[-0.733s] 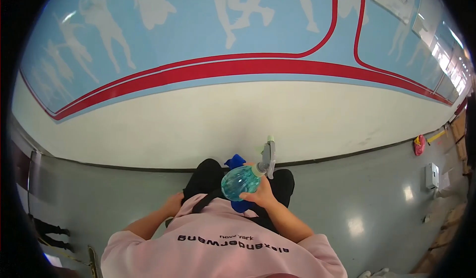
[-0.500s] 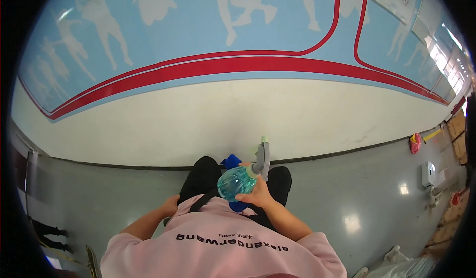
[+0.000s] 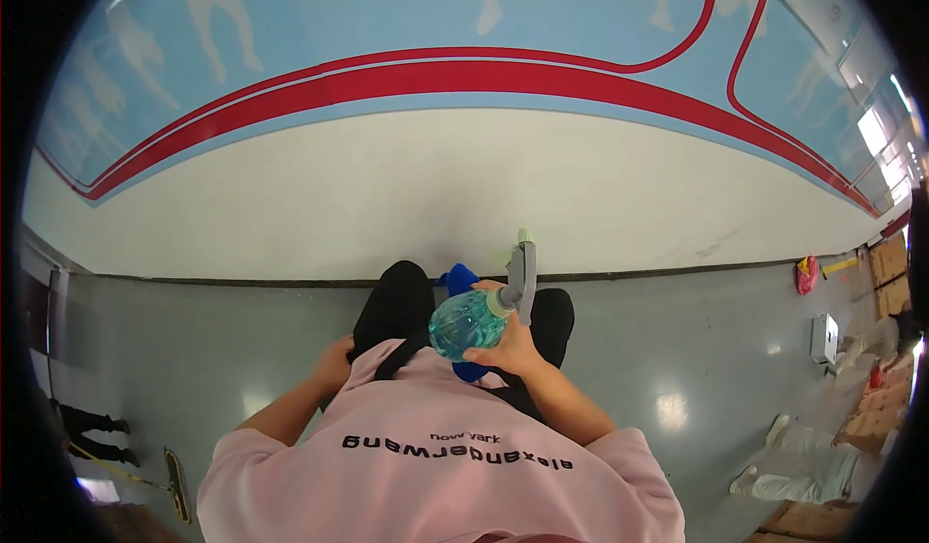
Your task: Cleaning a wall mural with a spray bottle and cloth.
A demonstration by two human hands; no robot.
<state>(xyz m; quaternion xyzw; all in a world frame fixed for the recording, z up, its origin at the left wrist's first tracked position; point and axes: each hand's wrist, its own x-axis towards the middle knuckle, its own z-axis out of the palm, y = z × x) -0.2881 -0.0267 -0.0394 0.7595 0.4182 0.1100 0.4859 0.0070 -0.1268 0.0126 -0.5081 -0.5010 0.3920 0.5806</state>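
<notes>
A clear teal spray bottle (image 3: 464, 326) with a grey trigger head (image 3: 523, 277) is in my right hand (image 3: 513, 349), tilted so its nozzle points toward the wall. My fingers wrap around the bottle near its neck. A blue cloth (image 3: 458, 280) shows behind the bottle, and more blue shows below it; whether my right hand holds it too is hard to tell. At my left thigh (image 3: 392, 301) rests my left hand (image 3: 337, 364), its fingers hidden against my side.
Just ahead stands a wall (image 3: 406, 195), white below and blue with red stripes above. On the grey floor to the right are a pink-and-yellow bag (image 3: 807, 275), a white box (image 3: 824, 339) and cardboard boxes (image 3: 888, 260). Another person's legs (image 3: 803, 461) and a mop (image 3: 177, 485) also show.
My view has tilted down, so the wall's lower edge sits higher. The spray bottle stays in my right hand, and my left hand stays by my thigh.
</notes>
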